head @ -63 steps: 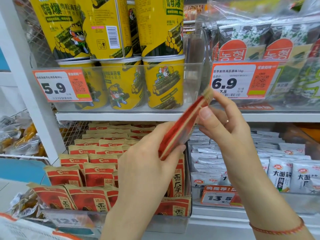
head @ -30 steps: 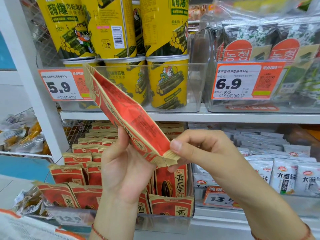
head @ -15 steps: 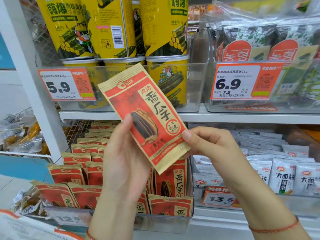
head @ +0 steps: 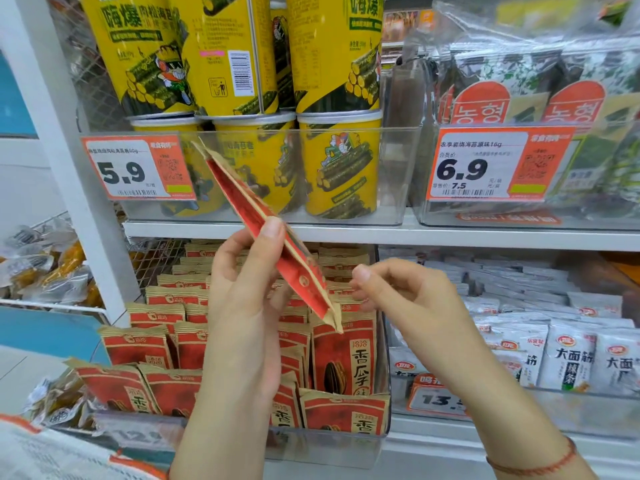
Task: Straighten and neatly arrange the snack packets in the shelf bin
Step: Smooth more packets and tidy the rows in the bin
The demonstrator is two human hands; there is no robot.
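Note:
My left hand (head: 242,306) pinches a red and tan sunflower-seed packet (head: 242,202) at its middle, thumb on the near edge. The packet is turned edge-on and slants from upper left down to lower right. Just right of the packet's lower end, my right hand (head: 398,299) hovers with loosely curled fingers and holds nothing. Below both hands, a clear shelf bin (head: 346,448) holds several rows of the same red packets (head: 343,362), some upright and some leaning.
The shelf above carries yellow seaweed-roll cans (head: 339,168) in a clear bin with a 5.9 price tag (head: 138,168). White snack packets (head: 568,358) fill the bin to the right. Seaweed bags (head: 519,81) sit at upper right. A white upright post (head: 69,168) stands left.
The packet has turned from face-on to edge-on. My right hand has let go of its lower corner and moved slightly right; my left hand alone holds it now.

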